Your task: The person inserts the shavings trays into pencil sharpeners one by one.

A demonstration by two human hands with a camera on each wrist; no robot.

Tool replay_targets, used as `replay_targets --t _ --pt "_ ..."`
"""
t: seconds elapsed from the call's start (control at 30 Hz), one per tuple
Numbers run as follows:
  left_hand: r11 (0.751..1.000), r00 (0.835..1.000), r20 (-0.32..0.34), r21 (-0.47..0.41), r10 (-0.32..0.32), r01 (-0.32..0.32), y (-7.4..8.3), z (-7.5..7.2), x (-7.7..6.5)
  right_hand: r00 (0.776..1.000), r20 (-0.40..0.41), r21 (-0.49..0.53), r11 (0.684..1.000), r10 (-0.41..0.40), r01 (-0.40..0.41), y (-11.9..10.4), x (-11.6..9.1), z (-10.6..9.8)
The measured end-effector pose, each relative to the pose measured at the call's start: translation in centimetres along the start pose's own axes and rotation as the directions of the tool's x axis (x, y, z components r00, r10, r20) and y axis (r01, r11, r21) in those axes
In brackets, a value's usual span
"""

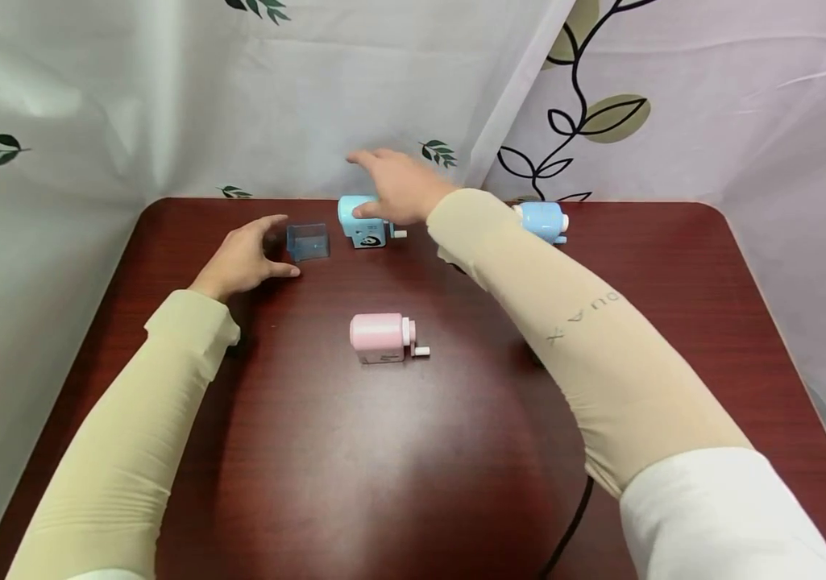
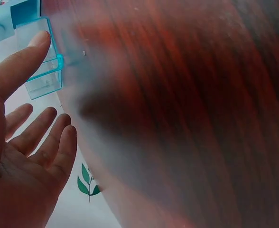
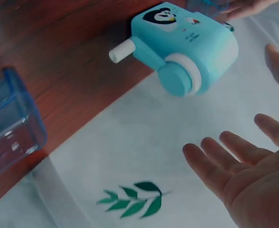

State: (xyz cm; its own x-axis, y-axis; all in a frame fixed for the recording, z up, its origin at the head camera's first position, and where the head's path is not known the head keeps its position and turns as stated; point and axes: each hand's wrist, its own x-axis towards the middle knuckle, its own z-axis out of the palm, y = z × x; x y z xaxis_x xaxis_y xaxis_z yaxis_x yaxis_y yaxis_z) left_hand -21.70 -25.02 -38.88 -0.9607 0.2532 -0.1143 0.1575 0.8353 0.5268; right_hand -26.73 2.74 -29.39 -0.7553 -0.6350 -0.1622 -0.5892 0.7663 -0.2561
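Observation:
A light-blue crank pencil sharpener (image 1: 369, 235) with a penguin-like picture stands near the table's back edge. Over it hovers my right hand (image 1: 405, 189), fingers spread; the right wrist view shows a gap between them and the sharpener (image 3: 191, 42). To the sharpener's left sits a see-through blue shavings drawer (image 1: 309, 242). My left hand (image 1: 238, 258) is beside this drawer, thumb and fingers apart around its left end, holding nothing. Whether a fingertip touches it, I cannot tell. In the left wrist view the thumb overlaps the drawer (image 2: 37, 88).
A pink crank sharpener (image 1: 378, 334) stands mid-table. Another blue sharpener (image 1: 541, 219) is at the back right, partly behind my right sleeve. The right wrist view shows a second clear blue container (image 3: 11, 128). A black cable (image 1: 570, 528) runs under the right arm. Patterned curtain (image 1: 296, 105) borders the back.

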Motion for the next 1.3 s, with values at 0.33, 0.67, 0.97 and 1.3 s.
replay_targets --t 0.33,0.67,0.97,1.3 --pt "1.000 1.000 -0.017 -0.026 0.004 -0.004 -0.2 0.7 0.1 1.000 -0.015 0.007 1.000 -0.017 0.017 -0.8 1.4 2.0" --pt "0.997 1.000 -0.024 -0.080 -0.017 0.015 -0.5 0.7 0.4 0.998 -0.051 0.003 1.000 -0.031 0.031 -0.5 1.4 2.8" --pt "0.995 0.996 -0.080 -0.097 -0.024 0.016 -0.8 0.6 0.6 0.998 -0.038 0.009 0.999 -0.041 0.042 -1.2 1.9 2.9" --pt "0.986 0.990 -0.139 -0.169 -0.030 0.007 -0.7 0.4 0.5 0.999 -0.032 -0.043 0.999 0.001 -0.002 -1.2 2.3 3.0"
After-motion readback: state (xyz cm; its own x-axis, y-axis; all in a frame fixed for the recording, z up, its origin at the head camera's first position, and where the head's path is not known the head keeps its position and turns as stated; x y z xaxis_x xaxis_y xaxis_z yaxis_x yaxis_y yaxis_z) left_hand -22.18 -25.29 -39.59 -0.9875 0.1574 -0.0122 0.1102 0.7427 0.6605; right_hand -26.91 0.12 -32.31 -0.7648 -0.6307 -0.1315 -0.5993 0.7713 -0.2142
